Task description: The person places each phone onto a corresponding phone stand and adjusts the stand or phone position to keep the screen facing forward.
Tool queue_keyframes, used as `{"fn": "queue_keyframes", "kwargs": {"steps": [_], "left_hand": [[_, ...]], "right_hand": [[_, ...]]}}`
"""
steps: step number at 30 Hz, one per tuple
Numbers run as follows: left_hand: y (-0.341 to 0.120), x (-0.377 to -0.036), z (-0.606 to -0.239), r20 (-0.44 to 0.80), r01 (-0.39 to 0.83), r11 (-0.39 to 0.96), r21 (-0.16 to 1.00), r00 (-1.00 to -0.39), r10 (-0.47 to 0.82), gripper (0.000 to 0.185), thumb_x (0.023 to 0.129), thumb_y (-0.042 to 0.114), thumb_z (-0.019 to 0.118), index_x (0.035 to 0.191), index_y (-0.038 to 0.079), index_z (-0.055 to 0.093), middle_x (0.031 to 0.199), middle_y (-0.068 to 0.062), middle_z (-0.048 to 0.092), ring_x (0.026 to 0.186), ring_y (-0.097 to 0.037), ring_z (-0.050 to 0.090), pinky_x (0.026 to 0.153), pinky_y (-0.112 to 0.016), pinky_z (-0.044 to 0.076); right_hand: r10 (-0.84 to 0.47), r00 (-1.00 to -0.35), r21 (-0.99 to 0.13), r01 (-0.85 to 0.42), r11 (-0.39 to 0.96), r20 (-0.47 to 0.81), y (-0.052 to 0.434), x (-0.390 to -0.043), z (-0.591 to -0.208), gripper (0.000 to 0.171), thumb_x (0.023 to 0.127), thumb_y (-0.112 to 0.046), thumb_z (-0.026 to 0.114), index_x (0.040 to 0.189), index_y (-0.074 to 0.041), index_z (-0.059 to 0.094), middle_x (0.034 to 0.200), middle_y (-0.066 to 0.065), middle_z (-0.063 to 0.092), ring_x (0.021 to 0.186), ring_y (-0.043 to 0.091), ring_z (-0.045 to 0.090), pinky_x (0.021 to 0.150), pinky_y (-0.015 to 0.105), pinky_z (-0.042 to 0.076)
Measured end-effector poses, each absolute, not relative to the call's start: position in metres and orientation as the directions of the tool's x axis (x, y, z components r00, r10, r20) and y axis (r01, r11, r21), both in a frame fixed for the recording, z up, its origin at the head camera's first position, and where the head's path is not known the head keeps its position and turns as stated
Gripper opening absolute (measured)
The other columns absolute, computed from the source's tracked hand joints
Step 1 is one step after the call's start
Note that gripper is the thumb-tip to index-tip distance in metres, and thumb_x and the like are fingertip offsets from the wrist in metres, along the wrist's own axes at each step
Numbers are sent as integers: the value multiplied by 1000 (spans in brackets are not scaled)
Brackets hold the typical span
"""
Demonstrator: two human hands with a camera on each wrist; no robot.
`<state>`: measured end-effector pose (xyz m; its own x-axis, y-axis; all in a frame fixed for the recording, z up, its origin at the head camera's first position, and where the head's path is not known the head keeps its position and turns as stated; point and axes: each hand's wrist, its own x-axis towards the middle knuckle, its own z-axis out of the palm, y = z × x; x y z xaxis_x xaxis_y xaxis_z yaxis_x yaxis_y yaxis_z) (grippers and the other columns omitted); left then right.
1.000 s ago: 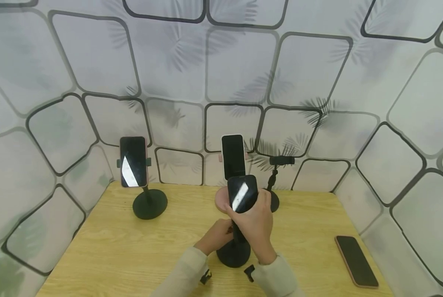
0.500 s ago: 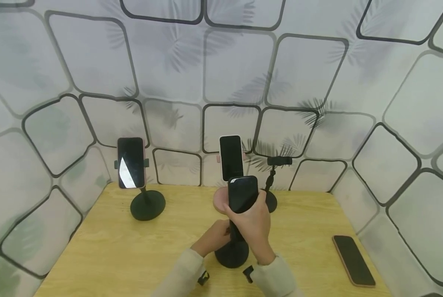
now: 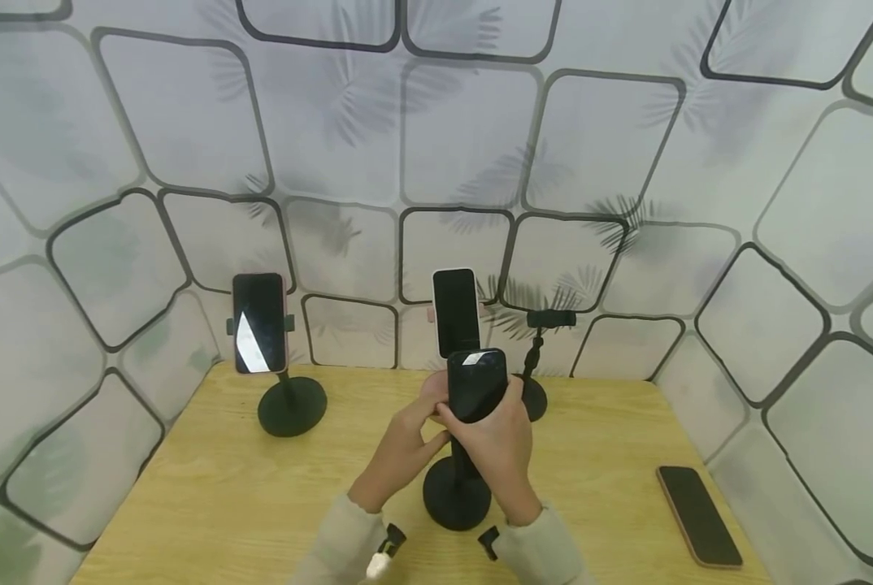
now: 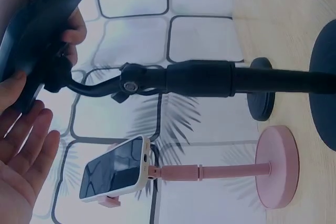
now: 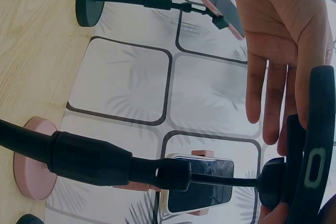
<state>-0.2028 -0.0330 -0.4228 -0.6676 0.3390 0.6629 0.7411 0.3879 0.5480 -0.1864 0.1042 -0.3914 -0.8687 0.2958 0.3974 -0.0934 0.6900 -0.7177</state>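
Overhead, right hand (image 3: 497, 443) grips dark phone (image 3: 476, 385) on black stand (image 3: 457, 497), mid-worktop (image 3: 210, 496); left hand (image 3: 401, 448) fingers touch the phone's left edge. Left wrist: palm (image 4: 21, 171) loose, fingers straight beside phone (image 4: 39, 30). Right wrist: straight left fingers (image 5: 273, 87) near clamp; pink stand (image 5: 34, 158) behind.

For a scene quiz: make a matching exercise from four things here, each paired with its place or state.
Things:
1. pink stand
2. empty stand
3. loose phone
4. near phone

Places or states:
A. flat on the table, far right
B. gripped by the right hand
C. holds a white-edged phone
D. clamp bare, at the back

Pairs: 1-C, 2-D, 3-A, 4-B
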Motion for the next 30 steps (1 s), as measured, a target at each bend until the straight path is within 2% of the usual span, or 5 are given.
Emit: {"fn": "queue_keyframes", "kwargs": {"steps": [5, 13, 18, 22, 30], "left_hand": [[-37, -203, -423, 694, 761, 385, 522, -641, 328, 38, 74, -1, 76, 109, 7, 63, 107, -5, 67, 98, -16, 64, 85, -28, 54], [-35, -205, -424, 722, 779, 411, 474, -611, 324, 42, 70, 0, 79, 109, 4, 66, 108, -8, 69, 104, -21, 64, 88, -31, 54], [-36, -209, -423, 780, 808, 457, 373, -539, 317, 37, 65, 4, 83, 100, 3, 70, 101, -8, 70, 99, -21, 65, 86, -31, 55], [-38, -212, -422, 811, 834, 449, 319, -486, 327, 34, 64, 7, 84, 96, 3, 73, 98, -8, 72, 95, -20, 66, 86, -29, 54], [-43, -217, -427, 838, 879, 332, 343, -446, 314, 35, 66, 7, 82, 99, 2, 72, 99, -10, 72, 95, -22, 67, 90, -23, 52]], "right_hand": [[275, -880, -733, -113, 670, 387, 105, -185, -392, 88, 58, -48, 86, 119, -2, 42, 100, 17, 62, 84, 28, 61, 65, 41, 50], [237, -891, -763, -165, 625, 387, 110, -184, -392, 91, 60, -42, 87, 127, 0, 42, 114, 18, 60, 100, 30, 60, 79, 48, 51], [224, -892, -773, -188, 606, 393, 112, -183, -391, 89, 61, -38, 87, 129, 0, 43, 119, 17, 59, 104, 31, 59, 84, 49, 51], [213, -885, -771, -216, 599, 413, 113, -183, -392, 88, 61, -36, 88, 128, 0, 44, 119, 16, 58, 104, 30, 59, 85, 49, 50], [215, -873, -765, -236, 600, 438, 112, -184, -392, 87, 61, -36, 88, 127, -1, 45, 115, 15, 59, 97, 28, 60, 79, 46, 51]]}}
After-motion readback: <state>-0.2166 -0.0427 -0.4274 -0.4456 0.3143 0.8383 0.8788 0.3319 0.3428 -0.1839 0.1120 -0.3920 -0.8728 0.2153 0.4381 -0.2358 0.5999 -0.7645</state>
